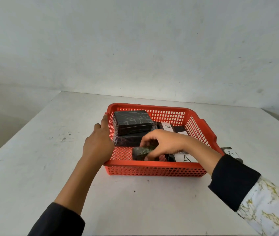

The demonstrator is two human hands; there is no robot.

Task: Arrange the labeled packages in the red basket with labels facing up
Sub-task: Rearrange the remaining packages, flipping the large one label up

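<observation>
The left hand (99,143) lies flat against the red basket (152,163) at its left wall, fingers together and gripping nothing; inside, near the front wall, the right hand (162,143) has fingers (144,142) clamped on a dark package (139,152), tilted. Right of it lies a package labelled A (184,158), face up.
</observation>
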